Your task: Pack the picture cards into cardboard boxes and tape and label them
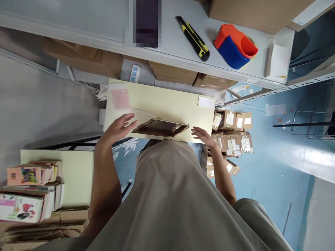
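A flat brown cardboard piece [160,127] lies on a pale yellow table [167,104] in front of me. My left hand [119,128] rests at its left end, fingers spread and touching its edge. On the other side, my right hand [204,136] hovers open just past the cardboard's right end, near the table's edge. A clear sleeve with a pink sheet [120,98] lies on the table's left part, and a small white label [206,102] at its right.
A grey shelf [91,24] above carries a yellow-black utility knife [193,37], an orange and blue tape dispenser [235,45] and a white box [277,62]. Several taped cardboard parcels [232,137] lie on the blue floor at right. Stacked books [31,191] stand at left.
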`<move>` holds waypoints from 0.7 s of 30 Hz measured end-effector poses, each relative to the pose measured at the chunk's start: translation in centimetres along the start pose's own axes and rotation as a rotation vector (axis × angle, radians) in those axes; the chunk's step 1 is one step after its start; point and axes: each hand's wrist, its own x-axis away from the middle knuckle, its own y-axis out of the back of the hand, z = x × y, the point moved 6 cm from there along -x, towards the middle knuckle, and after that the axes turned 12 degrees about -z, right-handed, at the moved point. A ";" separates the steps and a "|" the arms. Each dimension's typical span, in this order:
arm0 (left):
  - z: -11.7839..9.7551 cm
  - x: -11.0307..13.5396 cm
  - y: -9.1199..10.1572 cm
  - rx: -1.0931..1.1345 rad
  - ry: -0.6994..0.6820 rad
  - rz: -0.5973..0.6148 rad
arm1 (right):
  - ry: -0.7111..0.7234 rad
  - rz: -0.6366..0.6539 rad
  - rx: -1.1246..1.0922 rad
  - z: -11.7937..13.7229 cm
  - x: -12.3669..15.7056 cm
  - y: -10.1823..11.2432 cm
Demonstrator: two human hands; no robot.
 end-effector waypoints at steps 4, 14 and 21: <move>0.5 1.3 -1.8 -0.097 0.042 0.282 | 0.122 0.079 -0.103 -0.2 0.0 -6.6; 0.5 -0.3 -5.2 0.234 0.058 0.268 | 0.310 -0.137 -0.047 4.1 -0.9 -8.2; -0.3 -2.1 -5.5 0.392 -0.054 0.226 | 0.350 -0.431 -0.027 4.9 -1.2 -7.1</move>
